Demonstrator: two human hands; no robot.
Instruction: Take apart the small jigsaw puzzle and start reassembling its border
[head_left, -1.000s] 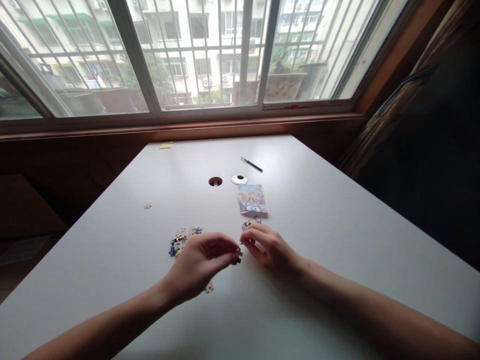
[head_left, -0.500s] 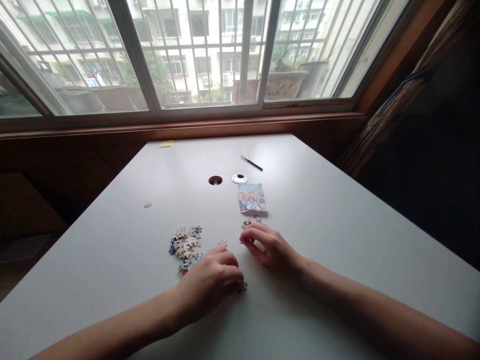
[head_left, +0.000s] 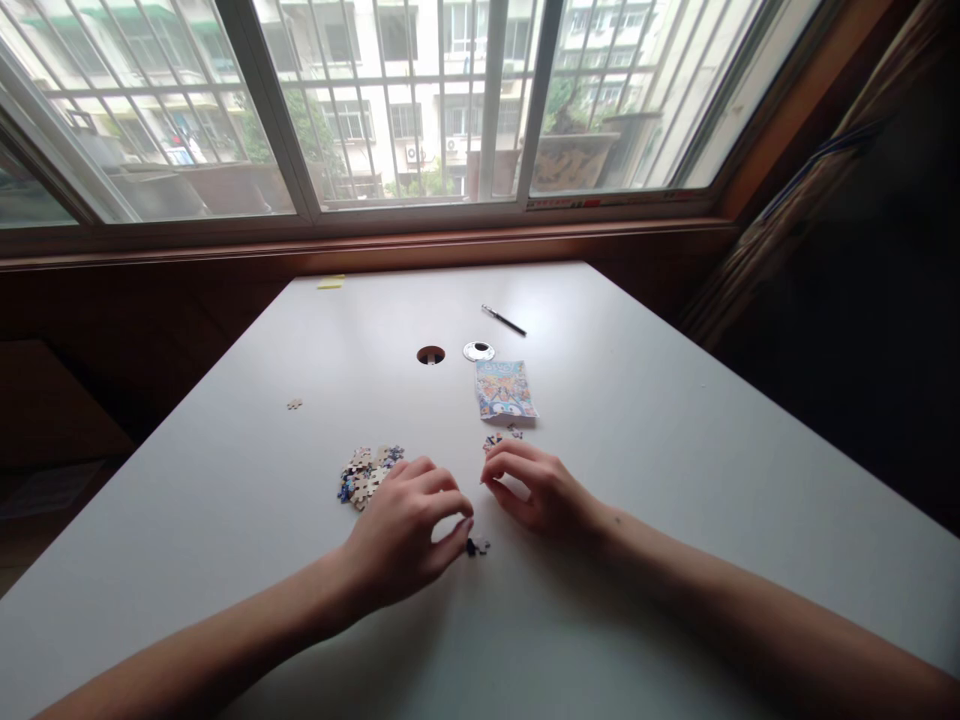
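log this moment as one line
left hand: by loose puzzle pieces, contact unclear | right hand: by other pieces, grip unclear | pile: beside left hand | printed sheet: beyond right hand

Jigsaw pieces (head_left: 367,485): are showing beige and blue
Printed sheet (head_left: 505,387): is showing blue-and-orange cartoon patterning
Counter (head_left: 630,420): is showing white
Pen (head_left: 510,323): is showing mostly black

See, on the white tabletop (head_left: 675,460), puzzle pieces (head_left: 366,484) heaped at nine o'clock, apparently a yellow note (head_left: 330,282) at eleven, a packet (head_left: 506,388) and pen (head_left: 504,320) near one.
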